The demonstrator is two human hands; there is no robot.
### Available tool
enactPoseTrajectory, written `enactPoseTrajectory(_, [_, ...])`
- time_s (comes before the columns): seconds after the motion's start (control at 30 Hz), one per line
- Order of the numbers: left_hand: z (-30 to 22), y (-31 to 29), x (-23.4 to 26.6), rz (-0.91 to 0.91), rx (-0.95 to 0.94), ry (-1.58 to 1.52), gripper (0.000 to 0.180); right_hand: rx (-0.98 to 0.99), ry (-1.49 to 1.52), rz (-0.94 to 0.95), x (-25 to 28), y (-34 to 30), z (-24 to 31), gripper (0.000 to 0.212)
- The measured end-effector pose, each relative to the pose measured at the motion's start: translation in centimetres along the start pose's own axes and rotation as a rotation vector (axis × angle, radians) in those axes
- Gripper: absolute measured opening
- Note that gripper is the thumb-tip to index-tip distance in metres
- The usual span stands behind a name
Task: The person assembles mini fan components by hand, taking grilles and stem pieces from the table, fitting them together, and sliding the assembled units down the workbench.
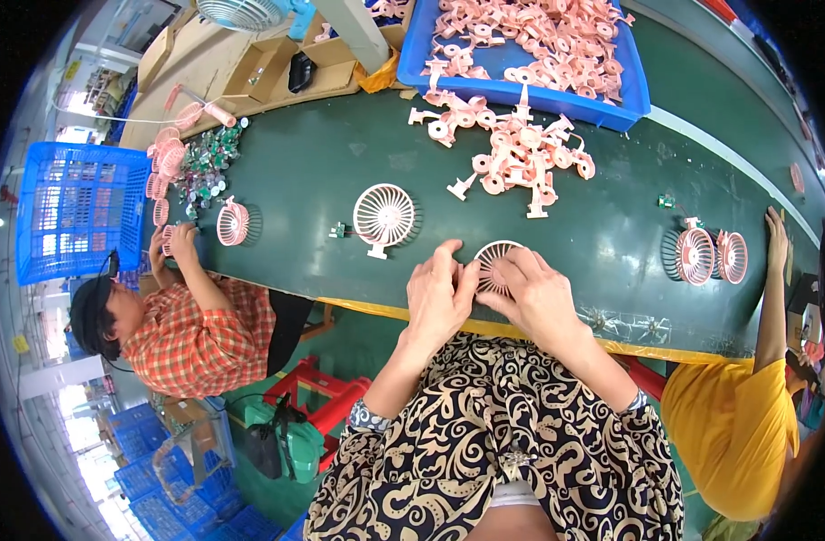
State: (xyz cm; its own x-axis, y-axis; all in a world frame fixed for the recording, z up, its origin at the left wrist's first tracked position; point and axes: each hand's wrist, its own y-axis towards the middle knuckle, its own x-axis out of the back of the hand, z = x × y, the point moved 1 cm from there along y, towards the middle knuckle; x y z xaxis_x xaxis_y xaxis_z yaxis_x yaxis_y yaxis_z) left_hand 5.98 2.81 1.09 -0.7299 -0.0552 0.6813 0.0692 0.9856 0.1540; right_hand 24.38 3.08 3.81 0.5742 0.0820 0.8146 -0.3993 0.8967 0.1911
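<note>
A round pink fan cage point(493, 261) is between my hands near the front edge of the green table. My left hand point(441, 295) closes on its left side, thumb against the rim. My right hand point(536, 298) reaches over its right side with curled fingers, covering part of the ribs; what the fingertips touch is partly hidden. To the left, another pink fan cage point(383, 216) lies ribs up beside a small green circuit board point(338, 231). Beyond my hands is a pile of pink fan brackets point(525, 153) with ring heads and stems.
A blue tray point(520, 93) of pink parts stands at the back. On the right are two fan cages point(695, 257) and a circuit board point(668, 201). Co-workers sit left, in a checked shirt point(196, 347), and right, in a yellow shirt point(732, 433). A blue crate point(78, 212) stands far left.
</note>
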Motion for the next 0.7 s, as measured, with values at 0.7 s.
enactPoseTrajectory(0.7, [4.8, 2.2, 5.1, -0.282, 0.107, 0.292, 0.091, -0.499, -0.479, -0.549, 11.1, -4.5, -13.9, 0.032])
